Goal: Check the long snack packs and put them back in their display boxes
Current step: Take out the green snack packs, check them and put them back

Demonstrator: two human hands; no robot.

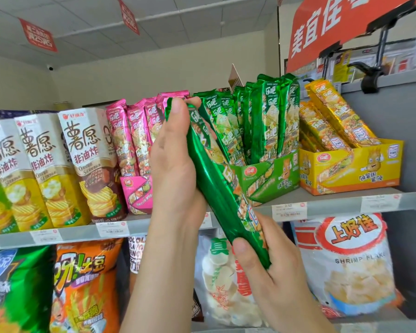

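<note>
I hold a long green snack pack (216, 186) slanted in front of the shelf, its top end up left and its bottom end down right. My left hand (175, 159) grips the upper part, thumb over the top edge. My right hand (269, 265) pinches the lower end. Behind it stands the green display box (271, 179) with several green packs upright in it. A pink display box (137, 195) with pink packs is to its left, partly hidden by my left hand. A yellow display box (351, 167) with leaning yellow packs is to its right.
Tall chip cartons (91, 164) stand on the left of the same grey shelf (341, 200). Large snack bags (346, 265) fill the shelf below. A red sign (341, 27) and a black clamp (370, 73) hang above on the right.
</note>
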